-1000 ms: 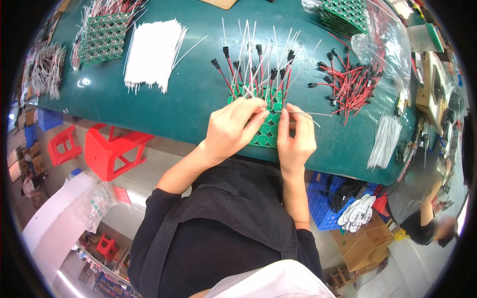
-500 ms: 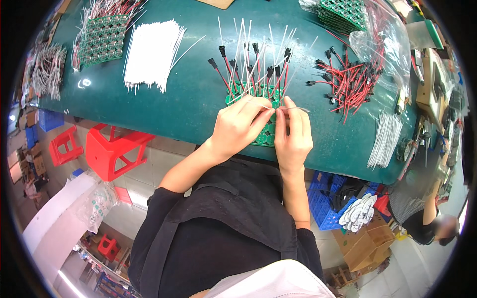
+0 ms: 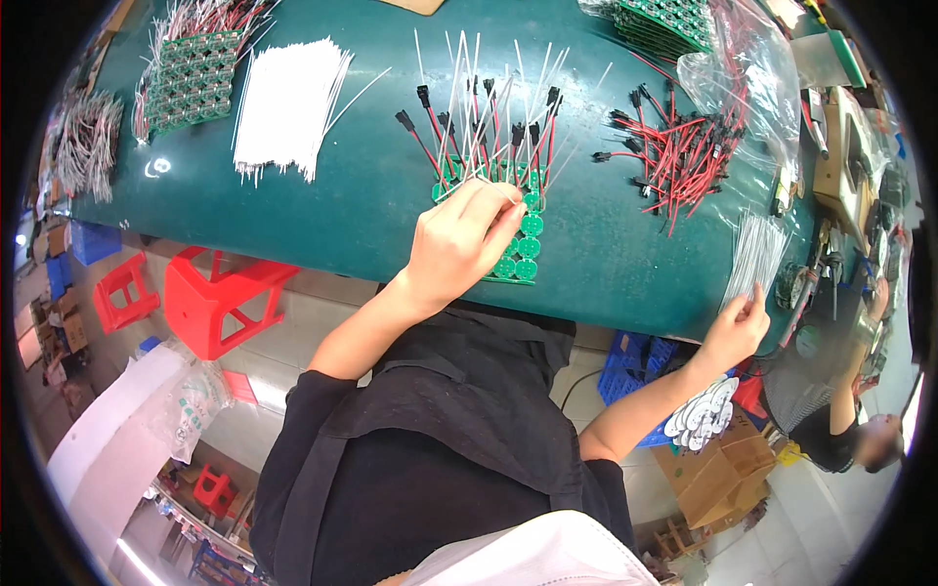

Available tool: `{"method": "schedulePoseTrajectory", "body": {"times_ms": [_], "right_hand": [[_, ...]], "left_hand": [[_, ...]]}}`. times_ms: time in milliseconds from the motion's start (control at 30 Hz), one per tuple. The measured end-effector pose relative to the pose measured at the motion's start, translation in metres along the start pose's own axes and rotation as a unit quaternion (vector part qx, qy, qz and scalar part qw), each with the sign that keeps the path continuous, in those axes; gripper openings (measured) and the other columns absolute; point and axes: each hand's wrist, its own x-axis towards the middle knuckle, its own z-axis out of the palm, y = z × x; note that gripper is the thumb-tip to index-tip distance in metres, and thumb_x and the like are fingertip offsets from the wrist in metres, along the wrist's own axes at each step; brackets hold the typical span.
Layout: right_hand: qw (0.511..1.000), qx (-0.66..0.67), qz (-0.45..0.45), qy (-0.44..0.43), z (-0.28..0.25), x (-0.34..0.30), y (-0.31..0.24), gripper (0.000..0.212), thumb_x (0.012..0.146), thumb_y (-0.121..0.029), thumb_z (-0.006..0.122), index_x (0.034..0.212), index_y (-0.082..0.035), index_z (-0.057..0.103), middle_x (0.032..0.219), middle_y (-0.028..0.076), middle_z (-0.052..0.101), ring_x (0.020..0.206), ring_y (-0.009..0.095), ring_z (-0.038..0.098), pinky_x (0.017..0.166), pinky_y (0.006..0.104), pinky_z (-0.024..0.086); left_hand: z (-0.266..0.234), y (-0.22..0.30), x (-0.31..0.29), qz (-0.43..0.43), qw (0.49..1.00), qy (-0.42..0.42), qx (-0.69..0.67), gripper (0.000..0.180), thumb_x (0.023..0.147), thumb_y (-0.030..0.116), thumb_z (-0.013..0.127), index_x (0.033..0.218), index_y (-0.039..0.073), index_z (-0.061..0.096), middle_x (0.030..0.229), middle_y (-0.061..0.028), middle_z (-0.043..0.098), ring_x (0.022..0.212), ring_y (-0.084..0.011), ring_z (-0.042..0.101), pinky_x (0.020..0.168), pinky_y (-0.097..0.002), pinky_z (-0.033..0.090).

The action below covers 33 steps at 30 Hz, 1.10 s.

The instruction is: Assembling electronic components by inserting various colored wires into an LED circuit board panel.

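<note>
Wires point(image 3: 755, 254) at RH point(image 3: 739, 330) (grn-print bag point(image 3: 191, 414))

Near the middle of the table's point(image 3: 596, 283) front edge lies a circuit panel point(image 3: 528, 246), the left hand point(image 3: 459, 234) over its left part and connector leads point(image 3: 423, 96) rising behind that hand. Left of it lie, in order outward, a wire stack point(image 3: 288, 107), a board pile point(image 3: 195, 78) and a wire bunch point(image 3: 88, 146). To the right sits a lead heap point(image 3: 689, 161), with panels point(image 3: 664, 24) behind and a plastic bag point(image 3: 757, 107) beside it. Nearer the right front corner, a wire bundle point(image 3: 754, 256) meets the right hand point(image 3: 740, 327) at its near end. On the floor at left stand 2 stools point(image 3: 191, 303).
</note>
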Motion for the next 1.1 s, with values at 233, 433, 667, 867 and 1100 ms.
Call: {"method": "schedulePoseTrajectory", "body": {"times_ms": [233, 433, 667, 867, 1100], "right_hand": [[0.998, -0.042, 0.008, -0.037, 0.004, 0.004, 0.021, 0.029, 0.09, -0.013, 0.062, 0.118, -0.007, 0.067, 0.088, 0.013, 0.058, 0.074, 0.027, 0.06, 0.072, 0.0404, 0.05], [0.97, 0.197, -0.076, -0.121, 0.005, -0.005, -0.073, 0.023, 0.09, -0.02, 0.069, 0.105, -0.003, 0.065, 0.087, 0.01, 0.058, 0.073, 0.021, 0.058, 0.066, 0.0333, 0.049], [0.973, 0.139, -0.073, -0.167, 0.018, -0.022, -0.119, 0.023, 0.086, -0.018, 0.072, 0.096, -0.001, 0.06, 0.085, 0.011, 0.057, 0.074, 0.024, 0.059, 0.069, 0.0371, 0.05], [0.835, 0.464, 0.101, -0.279, -0.015, -0.054, -0.133, 0.01, 0.096, -0.007, 0.06, 0.093, -0.001, 0.052, 0.075, 0.005, 0.064, 0.064, 0.007, 0.059, 0.059, 0.0223, 0.049], [0.816, 0.502, -0.165, -0.234, -0.015, -0.088, -0.165, 0.016, 0.085, 0.003, 0.068, 0.096, -0.001, 0.059, 0.081, 0.008, 0.061, 0.057, 0.015, 0.057, 0.052, 0.0267, 0.047]], "left_hand": [[0.004, 0.001, 0.0, 0.011, 0.999, 0.002, 0.034, 0.016, 0.082, -0.001, 0.073, 0.093, 0.0, 0.063, 0.083, -0.0081, 0.067, 0.068, -0.0146, 0.069, 0.057, -0.0255, 0.056], [0.007, 0.005, 0.002, 0.023, 0.998, 0.005, 0.062, 0.031, 0.082, 0.003, 0.076, 0.107, 0.0, 0.058, 0.077, -0.0066, 0.067, 0.065, -0.0142, 0.068, 0.057, -0.0254, 0.056], [0.005, 0.009, -0.003, -0.002, 0.999, 0.026, 0.02, 0.029, 0.081, 0.008, 0.076, 0.104, 0.005, 0.059, 0.074, -0.003, 0.062, 0.061, -0.0181, 0.062, 0.053, -0.0293, 0.049], [-0.006, 0.018, -0.015, 0.107, 0.98, -0.168, -0.02, 0.02, 0.075, 0.01, 0.079, 0.09, 0.006, 0.067, 0.085, -0.0058, 0.064, 0.072, -0.0229, 0.064, 0.061, -0.0327, 0.051], [-0.015, 0.018, -0.012, -0.01, 0.975, -0.176, -0.136, 0.026, 0.076, 0.01, 0.08, 0.099, 0.003, 0.068, 0.087, -0.0077, 0.065, 0.077, -0.0216, 0.066, 0.069, -0.0318, 0.054]]}}
